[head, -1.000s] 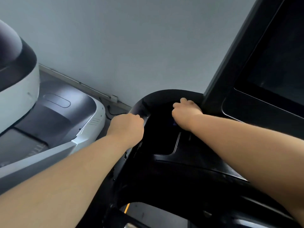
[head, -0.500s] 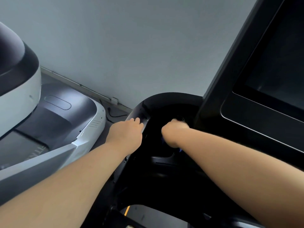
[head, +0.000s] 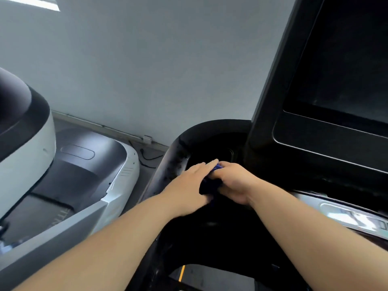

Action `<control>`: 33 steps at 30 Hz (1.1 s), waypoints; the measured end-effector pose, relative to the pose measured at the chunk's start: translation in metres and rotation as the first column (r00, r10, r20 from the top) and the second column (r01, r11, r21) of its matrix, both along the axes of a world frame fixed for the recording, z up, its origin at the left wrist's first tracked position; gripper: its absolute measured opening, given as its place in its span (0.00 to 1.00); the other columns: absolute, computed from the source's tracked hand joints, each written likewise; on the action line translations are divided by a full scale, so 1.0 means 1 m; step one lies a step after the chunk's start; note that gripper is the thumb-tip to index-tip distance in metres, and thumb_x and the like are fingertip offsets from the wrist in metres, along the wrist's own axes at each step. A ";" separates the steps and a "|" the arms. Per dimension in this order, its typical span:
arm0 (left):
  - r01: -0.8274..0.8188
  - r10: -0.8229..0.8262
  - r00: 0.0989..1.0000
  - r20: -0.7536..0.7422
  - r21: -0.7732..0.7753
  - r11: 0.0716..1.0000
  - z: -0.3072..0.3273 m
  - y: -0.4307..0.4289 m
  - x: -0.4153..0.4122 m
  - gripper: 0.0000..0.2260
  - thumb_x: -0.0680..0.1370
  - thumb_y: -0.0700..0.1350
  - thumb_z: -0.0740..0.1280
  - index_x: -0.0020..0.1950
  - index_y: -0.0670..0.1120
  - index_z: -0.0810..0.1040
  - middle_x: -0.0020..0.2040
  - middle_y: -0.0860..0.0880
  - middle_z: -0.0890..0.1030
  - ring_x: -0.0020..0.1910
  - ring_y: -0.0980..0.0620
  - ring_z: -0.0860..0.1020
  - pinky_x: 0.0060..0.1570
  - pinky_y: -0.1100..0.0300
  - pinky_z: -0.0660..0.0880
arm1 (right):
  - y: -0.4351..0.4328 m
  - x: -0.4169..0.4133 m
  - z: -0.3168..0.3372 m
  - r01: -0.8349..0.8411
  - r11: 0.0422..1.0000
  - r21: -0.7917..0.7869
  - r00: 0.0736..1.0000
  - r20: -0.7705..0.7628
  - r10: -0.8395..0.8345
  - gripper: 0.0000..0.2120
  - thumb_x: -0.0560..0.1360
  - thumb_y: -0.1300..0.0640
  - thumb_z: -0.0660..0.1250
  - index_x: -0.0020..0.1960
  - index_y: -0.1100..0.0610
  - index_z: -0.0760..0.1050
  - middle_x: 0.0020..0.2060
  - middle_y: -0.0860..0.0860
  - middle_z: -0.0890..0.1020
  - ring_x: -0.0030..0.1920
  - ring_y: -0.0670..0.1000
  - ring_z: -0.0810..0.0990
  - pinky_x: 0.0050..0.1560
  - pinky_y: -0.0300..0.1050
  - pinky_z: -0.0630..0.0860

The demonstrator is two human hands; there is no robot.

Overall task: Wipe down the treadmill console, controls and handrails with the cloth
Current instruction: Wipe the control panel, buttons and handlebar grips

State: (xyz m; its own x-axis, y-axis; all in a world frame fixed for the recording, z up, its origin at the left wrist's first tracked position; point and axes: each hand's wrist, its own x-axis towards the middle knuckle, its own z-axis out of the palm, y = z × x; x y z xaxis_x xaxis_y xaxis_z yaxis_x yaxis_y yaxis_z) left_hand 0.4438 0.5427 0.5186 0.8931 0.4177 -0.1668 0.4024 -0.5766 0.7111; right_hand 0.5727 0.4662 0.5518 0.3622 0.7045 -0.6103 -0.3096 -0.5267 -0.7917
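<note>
Console (head: pixel 220 232): black, with tilted dark screen (head: pixel 346 59) at right.
Neighbouring treadmill (head: pixel 84 164): white and grey, left of console.
Right hand (head: pixel 235 181): curled round the cloth, over the console's left recess.
Left hand (head: pixel 189 183): touching the cloth, fingers stretched; grip blurred, cannot tell.
Cloth (head: pixel 211 182): dark blue, bunched between both hands.

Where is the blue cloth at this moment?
In the head view, the blue cloth is bunched between the left hand and the right hand, over the dark console recess, left of the screen.
</note>
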 end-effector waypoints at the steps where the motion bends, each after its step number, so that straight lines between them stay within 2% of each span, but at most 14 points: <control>1: 0.000 0.000 0.999 0.035 -0.003 1.000 -0.005 0.002 0.007 0.36 0.71 0.49 0.70 0.73 0.66 0.56 0.70 0.53 0.69 0.67 0.52 0.69 0.67 0.53 0.67 | -0.006 0.001 0.001 0.042 0.999 0.026 0.998 -0.050 -0.041 0.15 0.74 0.71 0.59 0.59 0.63 0.75 0.51 0.61 0.82 0.54 0.61 0.81 0.58 0.55 0.76; 3: 0.064 -0.069 0.996 0.056 0.083 0.994 -0.012 0.011 0.018 0.30 0.71 0.43 0.68 0.70 0.64 0.66 0.62 0.53 0.74 0.60 0.51 0.74 0.62 0.54 0.70 | -0.019 0.007 0.002 0.052 0.998 0.028 0.993 0.101 -0.054 0.18 0.74 0.68 0.59 0.63 0.61 0.74 0.54 0.58 0.81 0.54 0.57 0.81 0.58 0.50 0.77; 4: 0.096 -0.104 0.994 0.032 0.193 0.977 -0.011 0.020 0.024 0.29 0.72 0.40 0.66 0.69 0.62 0.68 0.63 0.52 0.74 0.61 0.49 0.73 0.63 0.54 0.69 | -0.026 0.012 0.003 -0.004 1.000 -0.003 0.943 0.334 0.004 0.19 0.74 0.65 0.61 0.64 0.58 0.73 0.54 0.54 0.80 0.53 0.52 0.80 0.57 0.44 0.78; 6: 0.184 -0.154 0.983 -0.102 0.495 0.849 -0.001 0.042 0.039 0.26 0.75 0.38 0.61 0.70 0.59 0.69 0.69 0.51 0.68 0.66 0.47 0.69 0.65 0.53 0.65 | -0.042 0.021 0.004 -0.175 0.972 -0.156 0.574 0.786 0.230 0.19 0.73 0.61 0.62 0.64 0.52 0.74 0.55 0.48 0.80 0.56 0.47 0.78 0.56 0.36 0.74; 7: 0.264 -0.178 0.964 -0.199 0.605 0.751 0.005 0.051 0.048 0.25 0.77 0.39 0.59 0.71 0.59 0.68 0.72 0.52 0.66 0.68 0.47 0.66 0.65 0.53 0.62 | -0.049 0.023 0.002 -0.241 0.947 -0.213 0.393 0.871 0.296 0.19 0.73 0.61 0.61 0.63 0.51 0.74 0.57 0.47 0.79 0.59 0.47 0.76 0.58 0.38 0.72; 10: 0.494 -0.220 0.862 -0.457 0.658 0.569 0.010 0.059 0.065 0.23 0.77 0.45 0.59 0.71 0.60 0.67 0.73 0.53 0.65 0.74 0.50 0.58 0.72 0.44 0.46 | -0.060 0.029 -0.009 -0.359 0.891 -0.278 0.187 0.914 0.361 0.21 0.73 0.63 0.59 0.64 0.53 0.74 0.63 0.47 0.76 0.65 0.48 0.70 0.63 0.41 0.69; 12: 0.673 -0.256 0.724 -0.641 0.575 0.465 0.004 0.048 0.056 0.20 0.76 0.50 0.59 0.69 0.59 0.69 0.67 0.52 0.71 0.72 0.50 0.62 0.71 0.40 0.37 | -0.062 0.034 -0.017 -0.405 0.872 -0.277 0.142 0.922 0.359 0.21 0.72 0.64 0.60 0.64 0.55 0.75 0.64 0.46 0.75 0.67 0.48 0.69 0.63 0.40 0.69; 15: 0.841 -0.318 0.535 -0.783 0.460 0.283 0.002 0.029 0.034 0.18 0.77 0.53 0.58 0.67 0.59 0.71 0.61 0.53 0.75 0.65 0.49 0.68 0.71 0.42 0.46 | -0.064 0.039 -0.023 -0.426 0.873 -0.237 0.126 0.940 0.316 0.19 0.72 0.64 0.60 0.62 0.54 0.76 0.64 0.45 0.76 0.65 0.47 0.70 0.62 0.40 0.70; 20: 0.740 -0.342 0.632 -0.695 0.672 0.001 0.011 0.068 0.088 0.06 0.71 0.45 0.68 0.46 0.53 0.80 0.45 0.54 0.79 0.52 0.48 0.75 0.49 0.56 0.67 | -0.064 0.040 -0.030 -0.428 0.882 -0.195 0.109 0.958 0.265 0.16 0.71 0.64 0.61 0.56 0.56 0.78 0.58 0.47 0.79 0.60 0.50 0.74 0.58 0.43 0.73; 22: 0.725 -0.360 0.646 -0.673 0.689 0.012 0.014 0.069 0.089 0.05 0.67 0.45 0.70 0.42 0.52 0.81 0.41 0.53 0.79 0.47 0.48 0.77 0.46 0.57 0.71 | -0.064 0.040 -0.032 -0.423 0.886 -0.187 0.107 0.961 0.254 0.15 0.70 0.64 0.61 0.55 0.57 0.78 0.56 0.48 0.80 0.59 0.51 0.75 0.56 0.45 0.75; 26: 0.905 -0.402 0.424 -0.812 0.368 0.212 0.005 0.046 0.049 0.17 0.75 0.47 0.60 0.62 0.57 0.75 0.59 0.53 0.75 0.60 0.48 0.70 0.56 0.53 0.70 | -0.063 0.041 -0.036 -0.433 0.879 -0.198 0.092 0.961 0.262 0.14 0.70 0.64 0.61 0.53 0.58 0.78 0.54 0.49 0.80 0.57 0.52 0.76 0.55 0.48 0.75; 28: 0.928 -0.411 0.368 -0.834 0.303 0.217 0.011 0.040 0.052 0.18 0.77 0.45 0.59 0.65 0.59 0.74 0.61 0.54 0.74 0.61 0.48 0.70 0.55 0.54 0.69 | -0.063 0.040 -0.038 -0.433 0.874 -0.220 0.073 0.958 0.277 0.13 0.70 0.63 0.60 0.52 0.57 0.77 0.52 0.49 0.80 0.54 0.53 0.76 0.52 0.49 0.76; 31: 0.837 -0.441 0.467 -0.766 0.544 -0.058 0.014 0.060 0.084 0.07 0.70 0.39 0.68 0.46 0.48 0.81 0.45 0.49 0.80 0.50 0.45 0.76 0.44 0.55 0.70 | -0.061 0.040 -0.038 -0.426 0.876 -0.225 0.063 0.959 0.277 0.13 0.69 0.62 0.58 0.49 0.57 0.77 0.50 0.49 0.80 0.52 0.53 0.76 0.49 0.49 0.76; 33: 0.749 -0.447 0.557 -0.700 0.656 -0.094 0.022 0.076 0.095 0.06 0.62 0.39 0.73 0.31 0.47 0.77 0.34 0.49 0.77 0.39 0.44 0.78 0.35 0.56 0.71 | -0.061 0.039 -0.037 -0.419 0.879 -0.226 0.065 0.959 0.277 0.13 0.68 0.61 0.58 0.48 0.57 0.77 0.49 0.50 0.81 0.52 0.53 0.77 0.49 0.50 0.77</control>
State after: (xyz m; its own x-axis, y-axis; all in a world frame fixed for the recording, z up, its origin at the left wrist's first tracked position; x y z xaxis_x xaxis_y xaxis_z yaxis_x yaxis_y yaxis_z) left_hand 0.5387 0.6185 0.5403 0.8704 -0.2901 -0.3978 -0.4626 -0.7584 -0.4591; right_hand 0.6122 0.4050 0.5145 0.2807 0.9562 0.0826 0.9177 -0.2421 -0.3150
